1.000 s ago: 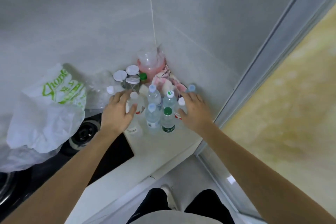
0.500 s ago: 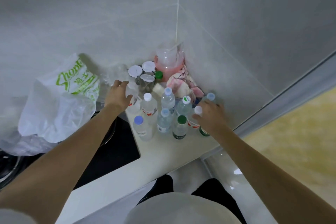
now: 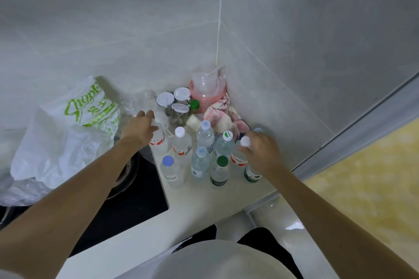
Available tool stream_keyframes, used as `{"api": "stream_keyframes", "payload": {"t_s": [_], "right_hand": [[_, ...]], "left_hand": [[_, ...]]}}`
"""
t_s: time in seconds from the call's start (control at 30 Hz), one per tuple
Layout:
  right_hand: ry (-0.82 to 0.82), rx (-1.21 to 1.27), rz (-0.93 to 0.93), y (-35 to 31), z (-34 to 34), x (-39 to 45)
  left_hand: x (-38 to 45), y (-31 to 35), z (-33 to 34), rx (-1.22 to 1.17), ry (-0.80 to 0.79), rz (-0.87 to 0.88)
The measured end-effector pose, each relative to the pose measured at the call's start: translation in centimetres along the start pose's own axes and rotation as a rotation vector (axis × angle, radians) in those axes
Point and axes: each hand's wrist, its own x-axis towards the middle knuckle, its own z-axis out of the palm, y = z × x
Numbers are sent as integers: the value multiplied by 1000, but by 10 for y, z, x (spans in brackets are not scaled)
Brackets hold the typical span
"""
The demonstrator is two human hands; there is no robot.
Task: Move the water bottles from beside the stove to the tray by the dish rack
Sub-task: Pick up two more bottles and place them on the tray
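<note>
Water bottles [image 3: 199, 156]: packed cluster standing upright at the back right corner of the counter [image 3: 204, 201], just beside the stove [image 3: 127, 201]; tray and dish rack not in view. Right hand [image 3: 260, 154]: fingers curled over the white-capped bottle [image 3: 245, 142] at the cluster's right edge; lifting could tip its touching neighbours. Left hand [image 3: 138, 129]: grips the red-labelled bottle [image 3: 157, 140] at the stove-side edge; a slip likely drops it onto the burner.

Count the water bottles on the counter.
10 water bottles: one held by the left hand; three at the right hand (white cap, blue cap, green label); between them, caps white, pale blue, green-white, blue, pale blue, green. Others may be hidden.
</note>
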Motion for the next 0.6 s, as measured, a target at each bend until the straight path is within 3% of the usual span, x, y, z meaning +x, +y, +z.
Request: {"api": "stream_keyframes", "payload": {"t_s": [0.1, 0.23, 0.6], "right_hand": [[103, 19, -53, -6, -30, 10], [117, 31, -134, -27, -88, 27], [248, 444, -381, -137, -229, 39]], "left_hand": [[-8, 0, -22, -81, 46, 15], [-20, 6, -75, -194, 133, 9], [-115, 42, -220, -480, 470, -24]]}}
